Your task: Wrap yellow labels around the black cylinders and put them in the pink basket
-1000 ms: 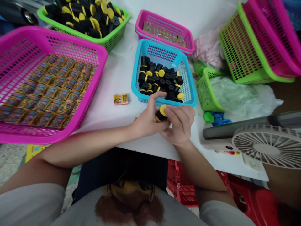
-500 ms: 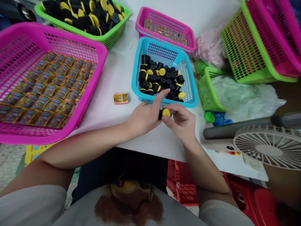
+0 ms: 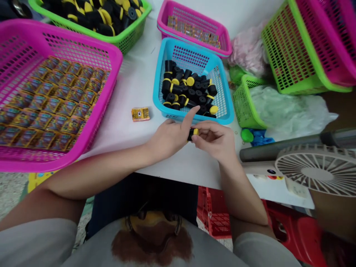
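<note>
Just in front of the blue basket (image 3: 158, 92), my two hands meet over a small black cylinder with a yellow cap (image 3: 192, 134). My left hand (image 3: 174, 139) is closed around its black end, with one digit pointing up and the other fingers mostly hidden. From the other side, my right hand (image 3: 218, 141) pinches it near the yellow cap between thumb and fingers. Similar black-and-yellow cylinders (image 3: 191, 91) lie heaped in the blue basket. A small yellow printed packet (image 3: 140, 114) rests on the white table, left of my hands.
At the left stands a pink basket (image 3: 116, 70) with rows of wrapped packets. Behind are a green basket (image 3: 128, 40) of black cylinders and another pink basket (image 3: 226, 33). To the right lie a small green basket (image 3: 241, 107), plastic bags (image 3: 292, 111) and a fan (image 3: 317, 172).
The cylinder has turned in my hands, so its yellow cap now shows side-on and more of its black body is visible. The view has shifted slightly.
</note>
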`<state>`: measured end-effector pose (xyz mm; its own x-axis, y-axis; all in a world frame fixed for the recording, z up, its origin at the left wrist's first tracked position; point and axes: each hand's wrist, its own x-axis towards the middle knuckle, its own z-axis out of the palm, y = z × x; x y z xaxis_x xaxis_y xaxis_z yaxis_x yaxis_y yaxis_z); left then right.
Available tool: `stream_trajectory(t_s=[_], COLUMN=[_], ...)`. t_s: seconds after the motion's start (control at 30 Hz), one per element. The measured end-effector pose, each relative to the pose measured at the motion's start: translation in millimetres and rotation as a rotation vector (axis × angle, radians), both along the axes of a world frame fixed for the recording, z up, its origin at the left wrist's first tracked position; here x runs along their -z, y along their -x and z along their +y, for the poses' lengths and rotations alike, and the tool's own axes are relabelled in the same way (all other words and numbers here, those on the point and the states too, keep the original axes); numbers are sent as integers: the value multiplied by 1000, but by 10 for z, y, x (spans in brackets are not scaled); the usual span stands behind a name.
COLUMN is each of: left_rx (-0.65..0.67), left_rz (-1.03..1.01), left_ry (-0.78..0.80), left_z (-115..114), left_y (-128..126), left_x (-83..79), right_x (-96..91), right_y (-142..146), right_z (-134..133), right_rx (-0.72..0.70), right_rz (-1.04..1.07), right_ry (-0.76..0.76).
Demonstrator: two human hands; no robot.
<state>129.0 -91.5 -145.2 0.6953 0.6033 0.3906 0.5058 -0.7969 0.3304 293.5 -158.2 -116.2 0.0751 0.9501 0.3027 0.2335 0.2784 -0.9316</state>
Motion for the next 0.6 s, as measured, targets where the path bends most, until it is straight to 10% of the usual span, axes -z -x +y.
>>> stream_trajectory(t_s=[0.33, 0.6], left_rx=[22, 138], left_rz=[30, -417], left_ry=[18, 604], left_z=[67, -6], left_y=[60, 79], left_x=[-4, -95], right_x=[57, 95], right_y=[-7, -62], right_z=[33, -61], right_rx=[23, 67], right_rz=[-268, -759], right_ry=[-38, -545])
